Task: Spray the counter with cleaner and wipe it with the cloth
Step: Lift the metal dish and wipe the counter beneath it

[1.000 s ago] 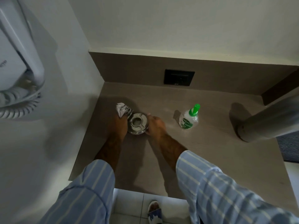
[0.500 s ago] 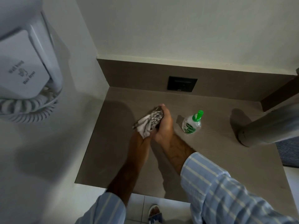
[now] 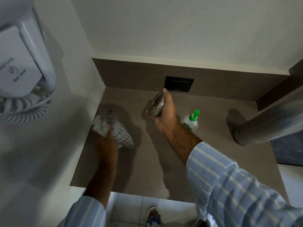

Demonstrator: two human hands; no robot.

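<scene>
Wipe stage underway, judging by layout. Left hand grips checked cloth, bunched, low over left part of worktop; contact w/ surface unclear, blur. Right hand closed round metal dish, lifted off worktop, tilted, near wall socket. Cleaner bottle stands upright just right of that hand, untouched. Spray done? Can't tell, no wet sheen visible. Left: wipe rest, put dish back.

Vs 0.5 s ago: hands were together mid-worktop, cloth at dish; now apart, cloth gone left, dish up toward back. Bottle same spot.

dim, soft shadows | left hand motion-blurred | wide-angle edge distortion
</scene>
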